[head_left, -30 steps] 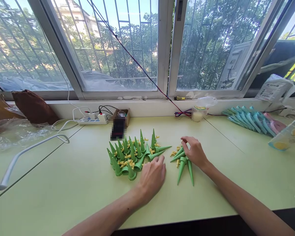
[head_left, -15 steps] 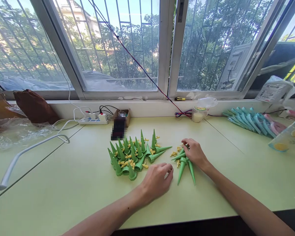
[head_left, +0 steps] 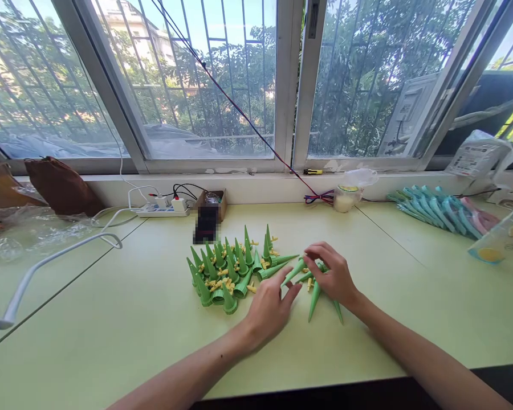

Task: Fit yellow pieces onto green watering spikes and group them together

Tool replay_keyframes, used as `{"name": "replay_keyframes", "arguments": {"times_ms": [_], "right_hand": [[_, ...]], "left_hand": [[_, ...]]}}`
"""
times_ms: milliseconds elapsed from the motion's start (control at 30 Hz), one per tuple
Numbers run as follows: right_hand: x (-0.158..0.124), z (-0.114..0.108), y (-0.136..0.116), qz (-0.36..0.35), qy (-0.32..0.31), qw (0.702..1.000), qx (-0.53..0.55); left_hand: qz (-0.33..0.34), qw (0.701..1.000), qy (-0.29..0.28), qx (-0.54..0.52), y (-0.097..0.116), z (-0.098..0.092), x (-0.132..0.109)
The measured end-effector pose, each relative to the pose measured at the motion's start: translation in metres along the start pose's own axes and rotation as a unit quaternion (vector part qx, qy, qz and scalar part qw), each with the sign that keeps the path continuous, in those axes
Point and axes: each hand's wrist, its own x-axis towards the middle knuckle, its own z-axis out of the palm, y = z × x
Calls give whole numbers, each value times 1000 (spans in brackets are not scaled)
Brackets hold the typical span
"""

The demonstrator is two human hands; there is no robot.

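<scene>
On the pale green table (head_left: 111, 319) lies a pile of green plastic cones (head_left: 228, 273) mixed with small yellow pieces. To its right lie a few more green cones (head_left: 314, 299) and yellow bits, partly under my right hand (head_left: 333, 279). That hand pinches the wide end of one green cone (head_left: 293, 272), lifted slightly with its tip pointing left and down. My left hand (head_left: 269, 307) sits just left of it, fingers drawn together near the cone's tip. Whether they hold anything small is hidden.
A power strip (head_left: 162, 210), a small cardboard box (head_left: 212, 198) and a blurred dark object (head_left: 205, 225) stand behind the pile. A bagged jar (head_left: 346, 196), teal parts (head_left: 431, 208) and packages (head_left: 496, 239) are at the right. A white tube (head_left: 47, 262), plastic sheet and brown bag (head_left: 60, 185) are at the left.
My left hand left the pile's edge and moved right with its fingers curling in. My right hand lifted one cone from the small group and swung it left toward the left hand.
</scene>
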Motion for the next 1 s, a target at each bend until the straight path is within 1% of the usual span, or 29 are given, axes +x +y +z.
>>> {"name": "replay_keyframes", "arguments": {"times_ms": [100, 167, 267, 400, 467, 533, 600, 733, 833, 1000], "right_hand": [[-4, 5, -5, -5, -43, 999, 33], [-5, 6, -4, -2, -61, 997, 52], [-4, 5, -2, -3, -61, 997, 47], [-2, 3, 7, 11, -38, 999, -7], [-2, 4, 14, 26, -53, 998, -30], [-4, 5, 20, 38, -93, 993, -59], [-6, 7, 25, 36, -136, 985, -95], [-8, 9, 29, 24, -206, 967, -151], [-8, 9, 28, 33, -222, 963, -152], [-8, 9, 27, 53, -216, 967, -124]], "left_hand": [[22, 998, 25, -50, -2, -1, 2], [13, 997, 33, -69, -5, 0, 2], [-13, 995, 64, -77, -9, 2, 4], [-6, 989, 113, -93, -12, 3, 5], [-15, 986, 120, -114, -12, 2, 5], [-33, 983, 120, -133, -11, 1, 5], [-47, 982, 113, -147, -11, 3, 5], [-85, 971, 79, -209, -13, 9, 6], [-121, 954, 49, -269, -14, 12, 7], [-130, 934, 39, -332, -13, 12, 10]]}}
